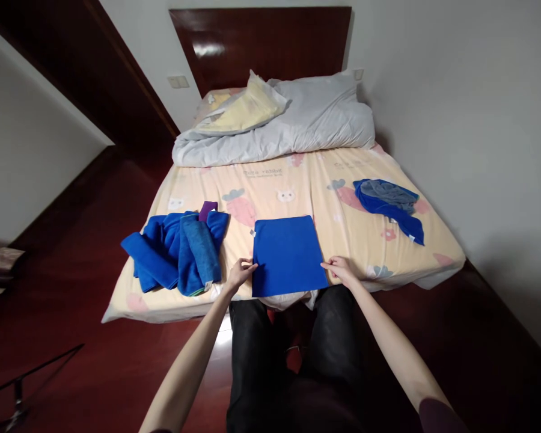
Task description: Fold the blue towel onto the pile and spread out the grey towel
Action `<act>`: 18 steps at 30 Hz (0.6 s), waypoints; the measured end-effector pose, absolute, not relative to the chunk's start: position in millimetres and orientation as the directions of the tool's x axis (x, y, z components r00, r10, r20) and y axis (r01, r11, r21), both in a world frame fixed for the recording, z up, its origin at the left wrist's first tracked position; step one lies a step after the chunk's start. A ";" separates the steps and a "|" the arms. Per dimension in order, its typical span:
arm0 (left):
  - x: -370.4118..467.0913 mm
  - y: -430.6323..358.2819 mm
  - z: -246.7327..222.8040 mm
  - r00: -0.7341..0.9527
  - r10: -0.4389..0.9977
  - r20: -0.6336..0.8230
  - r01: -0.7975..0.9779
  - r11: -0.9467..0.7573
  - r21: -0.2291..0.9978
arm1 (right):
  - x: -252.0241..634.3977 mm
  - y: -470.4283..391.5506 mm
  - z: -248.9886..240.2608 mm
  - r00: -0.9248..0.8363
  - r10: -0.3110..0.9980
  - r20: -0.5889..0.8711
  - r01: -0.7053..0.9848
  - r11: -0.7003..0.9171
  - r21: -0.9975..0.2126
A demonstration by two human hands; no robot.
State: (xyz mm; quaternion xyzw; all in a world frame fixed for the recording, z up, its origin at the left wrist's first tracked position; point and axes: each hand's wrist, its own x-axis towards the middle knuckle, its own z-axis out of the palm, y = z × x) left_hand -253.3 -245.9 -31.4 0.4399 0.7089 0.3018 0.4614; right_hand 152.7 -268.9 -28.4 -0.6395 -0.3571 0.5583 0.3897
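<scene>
Bed (207,185) carries everything; bearings taken from the flat blue cloth (290,255), 12 pointing away from me. Pale quilt (322,123) bunched at 12, well apart. Rumpled blue pile (187,255) at 9, near my left hand (240,273). Flat cloth itself: just inside the bed's near edge, directly before me, smooth and squared. Blue-and-grey bundle (388,195) at about 2, clear of the cloth. Hands: left appears to pinch the cloth's side edge between 8 and 9; right hand (340,269) likewise, between 3 and 4. Smallest item: white label (252,232) at the 10 o'clock corner.

Step in hand, my judgement: straightening this cloth by its sides. Next move calls for a light, matched grip, both edges level, so no crease forms.
</scene>
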 end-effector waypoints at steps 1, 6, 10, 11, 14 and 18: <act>-252.7 -230.8 -31.9 -0.194 0.903 -0.383 0.341 0.428 0.837 | 150.9 -255.6 -26.8 0.113 0.895 -0.431 0.043 -0.438 -0.898; -248.6 -155.5 -39.9 -0.213 0.901 -0.379 0.312 0.430 0.847 | 140.1 -181.2 -23.4 0.150 0.891 -0.429 0.118 -0.447 -0.887; -246.2 -102.7 -45.0 -0.216 0.911 -0.353 0.318 0.407 0.856 | 131.7 -119.5 -26.5 0.195 0.891 -0.410 0.157 -0.441 -0.884; -245.9 -91.2 -45.5 -0.215 0.920 -0.327 0.348 0.385 0.855 | 129.9 -105.3 -27.8 0.210 0.893 -0.399 0.164 -0.434 -0.886; -245.3 -63.0 -45.9 -0.202 0.953 -0.227 0.519 0.301 0.800 | 125.5 -69.0 -32.8 0.256 0.898 -0.359 0.215 -0.415 -0.884; -246.6 -42.3 -46.9 -0.166 0.975 -0.145 0.708 0.220 0.671 | 124.0 -41.2 -41.5 0.239 0.911 -0.337 0.340 -0.404 -0.849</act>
